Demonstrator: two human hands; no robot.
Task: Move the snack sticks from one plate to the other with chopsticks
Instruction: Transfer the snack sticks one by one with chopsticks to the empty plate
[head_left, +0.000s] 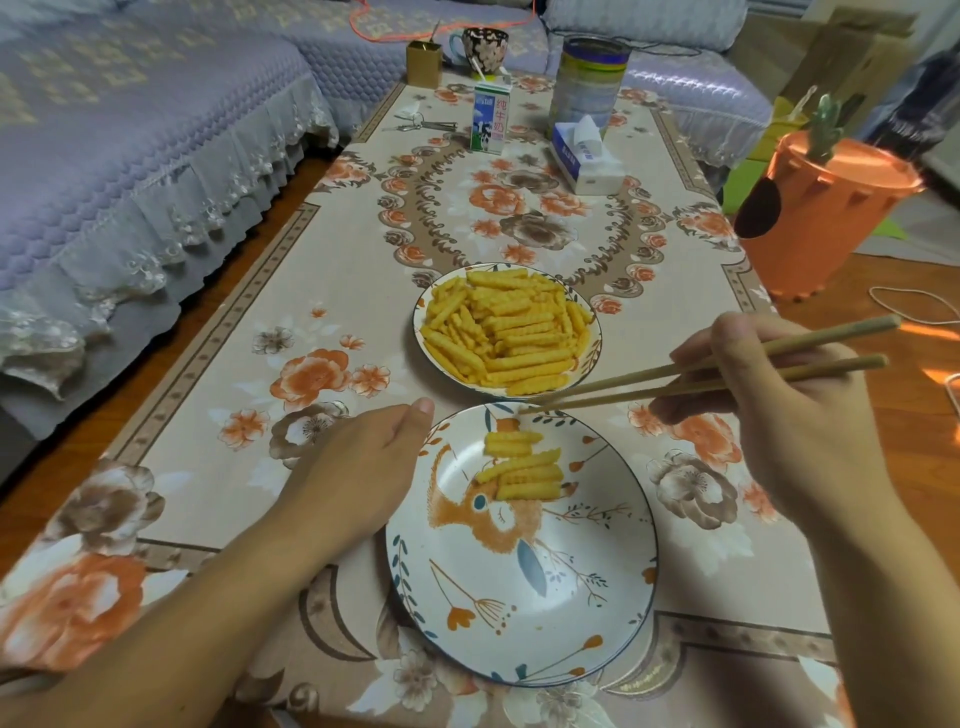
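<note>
Left hand (363, 457) fingers curled under, hidden; carton (489, 118) print unreadable.

Red characters 纯牛奶 down the front of the milk carton (489, 120) — tissue-pack print too blurred.

Wooden chopsticks (717, 371); glossy ceramic plate (519, 597); ridged sticks (524, 465).

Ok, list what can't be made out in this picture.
Head view only:
- Whether the chopsticks hold a stick: the tips sit at the near plate's far rim, too fine to tell.
- The right hand grip: the fingers hide it.
- How deep the pile on the far plate goes: the top sticks cover the rest.
- What the left hand touches: its palm faces down beside the near plate.
- Print on the tissue pack: too small.
</note>
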